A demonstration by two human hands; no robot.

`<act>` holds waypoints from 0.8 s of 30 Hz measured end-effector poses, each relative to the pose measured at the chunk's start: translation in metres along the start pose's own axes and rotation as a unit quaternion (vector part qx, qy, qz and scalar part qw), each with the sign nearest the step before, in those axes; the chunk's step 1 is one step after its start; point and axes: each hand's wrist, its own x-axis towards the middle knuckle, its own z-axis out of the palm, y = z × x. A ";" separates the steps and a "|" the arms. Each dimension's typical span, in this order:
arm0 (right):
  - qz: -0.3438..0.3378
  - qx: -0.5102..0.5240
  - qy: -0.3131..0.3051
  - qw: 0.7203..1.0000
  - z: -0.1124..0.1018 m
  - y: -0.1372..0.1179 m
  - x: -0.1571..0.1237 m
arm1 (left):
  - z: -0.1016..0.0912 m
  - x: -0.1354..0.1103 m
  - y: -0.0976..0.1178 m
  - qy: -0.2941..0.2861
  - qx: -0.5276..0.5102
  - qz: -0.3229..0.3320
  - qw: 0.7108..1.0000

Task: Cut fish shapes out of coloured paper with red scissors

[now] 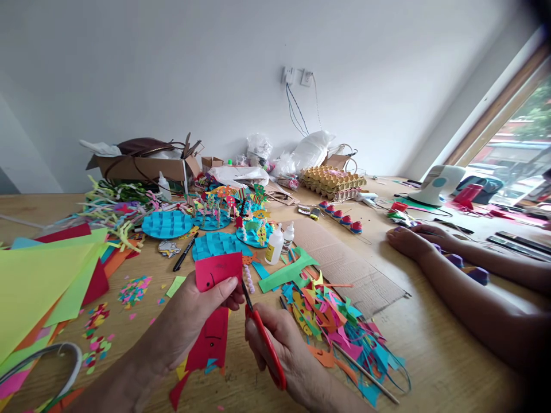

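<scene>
My left hand [198, 310] pinches a piece of red paper [219, 267] with black pen marks, holding it up over the table. Red-handled scissors [267, 347] are gripped in my right hand [279, 344], their dark blades against the paper's right edge. Whether the blades are apart is hard to make out. Below my left hand lies another red paper strip [215, 335] with a drawn curve and dot. Just beyond are blue paper-covered discs [215, 244], a black marker [186, 252] and two white glue bottles [274, 246].
Paper scraps [331, 321] and a thin stick [365, 373] lie to the right, by a cardboard sheet [344, 258]. Coloured sheets [47, 281] spread at left. Egg trays [331, 180] and a cardboard box [142, 169] stand behind. Another person's arms [465, 287] rest at right.
</scene>
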 end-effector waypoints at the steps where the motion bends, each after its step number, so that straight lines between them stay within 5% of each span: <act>1: 0.001 0.002 -0.004 1.000 0.000 0.001 0.000 | -0.001 0.000 0.000 -0.002 0.000 0.000 1.000; 24: -0.021 -0.031 -0.021 0.999 -0.004 -0.001 0.001 | -0.005 0.000 0.003 -0.020 0.017 -0.001 1.000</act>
